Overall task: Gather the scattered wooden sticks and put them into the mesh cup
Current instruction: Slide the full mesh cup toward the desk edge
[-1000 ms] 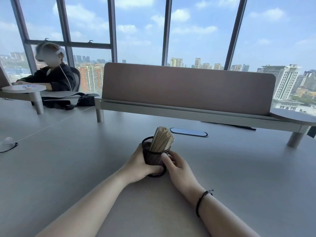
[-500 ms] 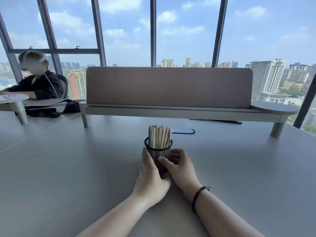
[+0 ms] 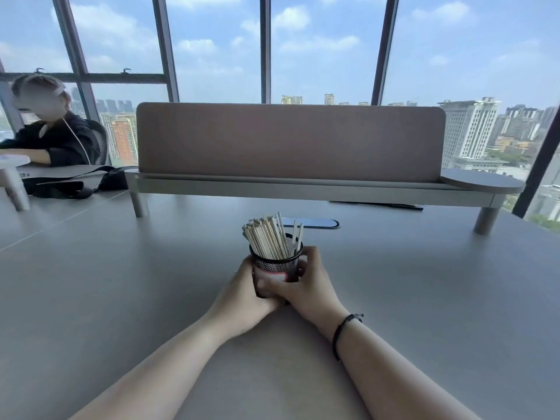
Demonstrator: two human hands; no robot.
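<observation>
A black mesh cup (image 3: 276, 264) stands on the grey table (image 3: 121, 283) in front of me, full of pale wooden sticks (image 3: 266, 237) that lean left; a few stand apart on the right side. My left hand (image 3: 242, 294) wraps the cup's left and lower front. My right hand (image 3: 309, 286) wraps its right side, thumb across the front. Both hands clasp the cup together. I see no loose sticks on the table.
A raised shelf with a brown divider panel (image 3: 288, 140) crosses the table behind the cup. A dark oval cable slot (image 3: 315, 222) lies just past the cup. At the far left sits a person (image 3: 51, 137) with a black bag (image 3: 75, 183) nearby.
Both hands have closed more tightly around the cup. The stick bundle leant right, stood upright, and now leans left with a few sticks spread apart. The view has shifted.
</observation>
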